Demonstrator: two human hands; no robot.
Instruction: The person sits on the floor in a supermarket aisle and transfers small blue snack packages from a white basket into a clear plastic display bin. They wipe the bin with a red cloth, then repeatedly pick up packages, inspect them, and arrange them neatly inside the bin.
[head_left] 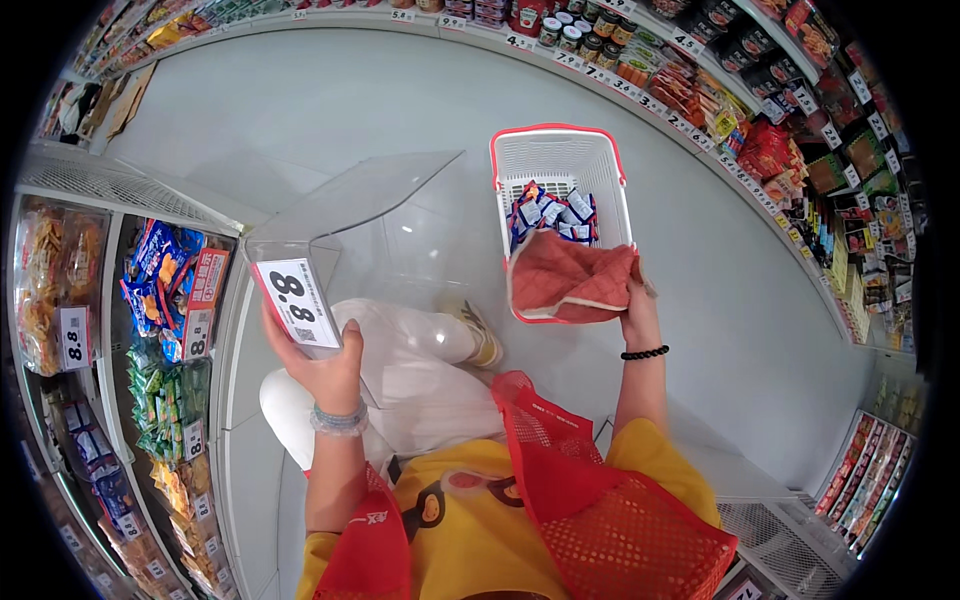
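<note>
My left hand [335, 365] is closed on the end of a clear plastic bin [390, 190], where a white price label [297, 300] sits, and holds it tilted over my white-trousered leg. My right hand [637, 310] grips a folded pinkish-red quilted cloth [565, 280] at the near end of a white basket [555, 150] with a red handle. Small blue-and-white packets [550, 212] lie inside the basket, partly hidden by the cloth.
Snack shelves [205, 420] run along my left, with bagged goods in bins and a mesh rail above. More stocked shelves [650, 70] curve across the back and right, with jars and packets. Grey floor [270, 90] lies between them. A mesh rack [770, 530] stands at lower right.
</note>
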